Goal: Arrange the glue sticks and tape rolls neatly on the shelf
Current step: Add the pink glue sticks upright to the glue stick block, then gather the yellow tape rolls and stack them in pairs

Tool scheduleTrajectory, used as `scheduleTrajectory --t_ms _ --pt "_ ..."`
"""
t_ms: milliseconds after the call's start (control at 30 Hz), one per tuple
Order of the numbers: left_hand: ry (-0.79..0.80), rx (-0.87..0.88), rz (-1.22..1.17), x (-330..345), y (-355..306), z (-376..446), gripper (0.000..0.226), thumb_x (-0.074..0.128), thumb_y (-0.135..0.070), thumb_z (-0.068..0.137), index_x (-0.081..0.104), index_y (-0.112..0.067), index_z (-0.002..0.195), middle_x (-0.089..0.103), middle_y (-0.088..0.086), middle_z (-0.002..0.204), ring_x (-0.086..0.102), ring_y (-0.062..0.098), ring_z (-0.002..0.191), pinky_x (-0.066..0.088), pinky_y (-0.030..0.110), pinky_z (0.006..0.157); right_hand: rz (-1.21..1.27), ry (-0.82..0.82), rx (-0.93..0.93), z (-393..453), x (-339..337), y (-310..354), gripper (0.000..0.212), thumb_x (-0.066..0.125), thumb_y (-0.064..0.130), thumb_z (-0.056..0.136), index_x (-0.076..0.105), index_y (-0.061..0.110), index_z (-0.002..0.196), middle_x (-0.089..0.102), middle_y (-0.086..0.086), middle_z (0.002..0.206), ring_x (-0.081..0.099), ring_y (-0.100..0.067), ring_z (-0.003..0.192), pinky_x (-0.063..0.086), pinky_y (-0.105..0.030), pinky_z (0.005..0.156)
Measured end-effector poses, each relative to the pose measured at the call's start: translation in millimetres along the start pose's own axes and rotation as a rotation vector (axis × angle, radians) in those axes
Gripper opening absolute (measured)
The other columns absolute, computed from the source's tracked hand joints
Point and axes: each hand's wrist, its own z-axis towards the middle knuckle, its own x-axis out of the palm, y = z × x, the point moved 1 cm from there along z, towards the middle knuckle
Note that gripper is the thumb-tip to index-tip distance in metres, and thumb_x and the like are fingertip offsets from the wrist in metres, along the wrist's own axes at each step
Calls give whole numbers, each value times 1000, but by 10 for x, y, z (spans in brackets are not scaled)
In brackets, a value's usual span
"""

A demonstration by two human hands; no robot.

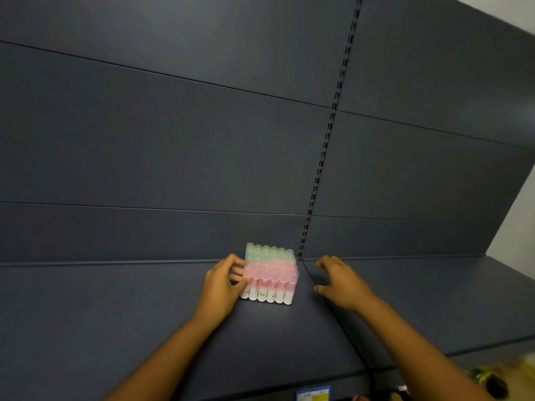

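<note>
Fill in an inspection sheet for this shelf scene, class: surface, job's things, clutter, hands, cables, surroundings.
Surface: dark shelf, seam between two boards right of the sticks.
Job's things: glue sticks upright in a tight block near the back panel; tape rolls not seen.
Clutter: blurred items below the shelf at lower right, unidentifiable.
Hands: left hand, fingers touching the block's left side; right hand open, apart from it.
Cables: nothing seen.
Surroundings: back panel, slotted upright, price label on shelf edge.
</note>
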Motion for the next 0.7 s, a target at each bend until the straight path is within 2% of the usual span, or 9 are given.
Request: scheduleTrajectory --t_ms 233,333,433,500,633,700 --pt "-11 42 88 27 46 49 27 78 -7 76 61 -25 86 64 -6 87 62 13 67 56 26 67 17 1 0 -46 65 84 49 72 34 83 47 20 123 49 1 125 53 -20 114 48 -34 93" --pt "21 70 112 11 60 -3 26 75 -15 82 63 -28 100 63 -11 88 63 10 69 56 26 67 16 -4 -6 -78 76 151 48 70 34 85 46 20 124 48 2 127 52 -19 116 47 -31 92" --pt "129 51 229 -114 52 -106 49 73 -24 84 51 -44 124 61 -18 90 63 4 74 56 25 70 14 -24 -56 -123 20 281 53 67 33 88 41 21 133 44 4 135 49 -18 122 45 -28 92" --pt "177 13 324 -287 31 -150 56 73 -33 83 43 -51 127 59 -20 94 62 1 77 53 21 72 24 -58 -101 -146 -82 418 51 66 32 88 41 22 131 45 4 132 50 -17 121 45 -27 88" --pt "252 -45 556 -873 -107 -113 40 71 -42 83 54 -35 119 62 -17 96 60 1 81 51 25 77 66 -63 -209 -98 -239 793 47 69 31 84 44 23 124 50 3 126 53 -19 115 48 -36 91" --pt "311 -99 686 -1254 -220 -145 37 70 -45 84 59 -29 115 67 -13 98 63 7 87 51 28 81 88 -35 -283 -75 -242 1034 50 70 32 84 45 22 126 51 1 127 53 -20 116 47 -36 94"
